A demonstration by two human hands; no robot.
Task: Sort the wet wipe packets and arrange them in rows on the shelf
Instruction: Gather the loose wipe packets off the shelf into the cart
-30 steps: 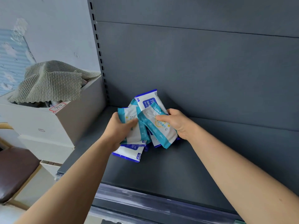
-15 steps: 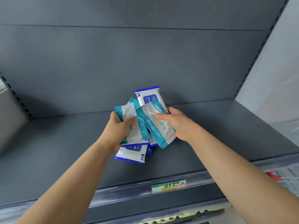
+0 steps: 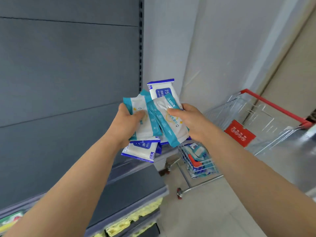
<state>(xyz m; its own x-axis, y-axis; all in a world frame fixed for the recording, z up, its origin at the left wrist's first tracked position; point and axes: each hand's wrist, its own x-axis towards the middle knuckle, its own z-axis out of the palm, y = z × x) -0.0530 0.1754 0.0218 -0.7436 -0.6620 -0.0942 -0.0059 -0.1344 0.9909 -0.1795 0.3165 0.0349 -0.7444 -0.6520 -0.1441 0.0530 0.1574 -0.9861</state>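
Both of my hands hold a bunch of wet wipe packets in the air at the right end of the dark grey shelf (image 3: 135, 187). My left hand (image 3: 126, 124) grips teal-edged packets (image 3: 142, 117), with blue-edged packets (image 3: 142, 149) hanging under it. My right hand (image 3: 189, 120) pinches another teal-edged packet (image 3: 169, 124). A blue-edged packet (image 3: 160, 88) sticks up behind them. The bunch hangs past the shelf's right end.
A wire shopping cart (image 3: 256, 120) with a red handle stands to the right on the floor, with more wipe packets (image 3: 196, 151) in its basket. Lower shelves (image 3: 136, 219) hold yellow goods. A pale wall rises behind the cart.
The view has swung to the right, from the shelf's left end to its right end and the cart. My hands keep the same hold on the packets.
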